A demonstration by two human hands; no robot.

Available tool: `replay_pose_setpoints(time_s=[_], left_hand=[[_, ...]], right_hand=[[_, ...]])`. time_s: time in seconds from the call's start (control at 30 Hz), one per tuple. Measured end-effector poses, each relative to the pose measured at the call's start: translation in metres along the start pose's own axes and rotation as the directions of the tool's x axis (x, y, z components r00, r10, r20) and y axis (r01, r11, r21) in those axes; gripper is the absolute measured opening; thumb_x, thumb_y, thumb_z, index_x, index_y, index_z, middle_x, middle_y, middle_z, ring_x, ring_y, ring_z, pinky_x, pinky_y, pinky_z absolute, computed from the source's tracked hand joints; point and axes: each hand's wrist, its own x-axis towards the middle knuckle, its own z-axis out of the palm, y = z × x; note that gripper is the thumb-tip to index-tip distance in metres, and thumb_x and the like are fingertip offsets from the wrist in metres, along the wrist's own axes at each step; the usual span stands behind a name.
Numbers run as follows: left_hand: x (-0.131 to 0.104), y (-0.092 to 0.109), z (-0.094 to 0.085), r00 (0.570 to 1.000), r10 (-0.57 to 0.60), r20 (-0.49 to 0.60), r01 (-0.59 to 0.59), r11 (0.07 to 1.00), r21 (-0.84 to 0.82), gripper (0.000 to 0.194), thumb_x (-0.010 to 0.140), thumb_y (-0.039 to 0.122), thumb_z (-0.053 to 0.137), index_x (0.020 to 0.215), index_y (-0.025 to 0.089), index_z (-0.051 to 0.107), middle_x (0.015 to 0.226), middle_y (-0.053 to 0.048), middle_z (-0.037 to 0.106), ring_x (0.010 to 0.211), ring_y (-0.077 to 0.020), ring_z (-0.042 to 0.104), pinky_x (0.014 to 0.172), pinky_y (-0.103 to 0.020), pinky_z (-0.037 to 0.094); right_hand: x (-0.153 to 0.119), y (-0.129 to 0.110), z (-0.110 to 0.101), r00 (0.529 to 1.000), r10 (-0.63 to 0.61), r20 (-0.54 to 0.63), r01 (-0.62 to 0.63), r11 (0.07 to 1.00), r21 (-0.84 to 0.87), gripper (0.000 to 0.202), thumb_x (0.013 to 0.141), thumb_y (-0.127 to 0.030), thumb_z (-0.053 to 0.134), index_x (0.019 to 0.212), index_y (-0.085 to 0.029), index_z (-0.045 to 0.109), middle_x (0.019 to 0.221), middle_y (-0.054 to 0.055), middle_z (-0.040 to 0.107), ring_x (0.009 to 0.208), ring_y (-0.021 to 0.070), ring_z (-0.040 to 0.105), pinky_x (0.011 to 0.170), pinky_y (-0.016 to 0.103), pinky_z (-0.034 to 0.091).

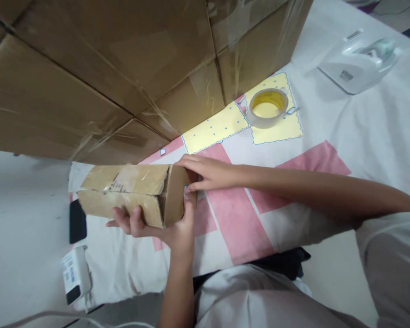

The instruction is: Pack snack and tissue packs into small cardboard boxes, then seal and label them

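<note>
A small, long cardboard box (123,182) with clear tape on top lies tilted between my hands. My left hand (167,228) wraps round it from below, with fingers on the near side and the thumb up at the right end. My right hand (205,173) grips that same right end at the flap (175,191), its thumb near my left thumb and some fingers hidden behind the edge. A dark gap shows beside the flap, along the box's top corner.
Large taped cardboard cartons (177,91) stand behind. A clear tape roll (267,119) rests on yellow paper (276,134), and a white tape dispenser (358,68) stands far right. A black phone (77,222) and a white device (77,271) lie left on the white cloth (126,269).
</note>
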Motion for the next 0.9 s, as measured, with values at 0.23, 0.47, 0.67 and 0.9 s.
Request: replay_pose_setpoints(time_s=[0.23,0.47,0.67,0.9], left_hand=[[0.0010,0.0028,0.0003,1.000,-0.005,-0.001,0.005,1.000,-0.009,0.090,0.075,0.048,0.078,0.141,0.030,0.019,0.157,-0.018,0.024,0.156,-0.0367,0.021,0.128,-0.070,0.006],[-0.0007,0.0020,0.0001,1.000,-0.010,0.005,0.010,1.000,-0.004,0.093,0.073,0.047,0.080,0.141,0.029,0.018,0.158,-0.019,0.022,0.156,-0.0377,0.019,0.127,-0.072,0.006],[-0.0037,-0.0024,-0.0006,1.000,-0.006,0.009,0.007,0.999,-0.032,0.103,0.070,0.050,0.085,0.144,0.033,0.016,0.162,-0.020,0.014,0.159,-0.0404,0.010,0.125,-0.075,0.007],[-0.0044,-0.0010,0.0053,1.000,-0.019,-0.003,0.018,0.997,-0.077,0.100,0.072,0.043,0.084,0.144,0.029,0.016,0.163,-0.022,0.011,0.158,-0.0410,0.008,0.124,-0.074,0.000]], right_hand=[[0.0011,-0.0004,0.0027,0.999,0.001,-0.035,0.000,1.000,0.007,0.038,0.096,-0.038,0.069,0.126,-0.018,0.056,0.125,0.013,0.060,0.117,0.0268,0.057,0.099,0.041,0.047],[0.0023,0.0028,0.0005,1.000,-0.011,-0.024,0.012,1.000,0.026,0.043,0.094,-0.038,0.072,0.127,-0.017,0.056,0.127,0.014,0.061,0.119,0.0257,0.057,0.099,0.040,0.047],[0.0007,0.0004,-0.0034,1.000,-0.015,0.022,0.015,1.000,0.011,0.056,0.093,-0.036,0.072,0.141,-0.017,0.052,0.141,0.017,0.058,0.132,0.0284,0.052,0.111,0.046,0.042],[-0.0014,0.0009,-0.0016,0.998,0.042,0.041,-0.041,0.999,-0.031,0.073,0.094,-0.046,0.071,0.155,-0.019,0.042,0.139,0.017,0.061,0.125,0.0289,0.056,0.104,0.044,0.046]])
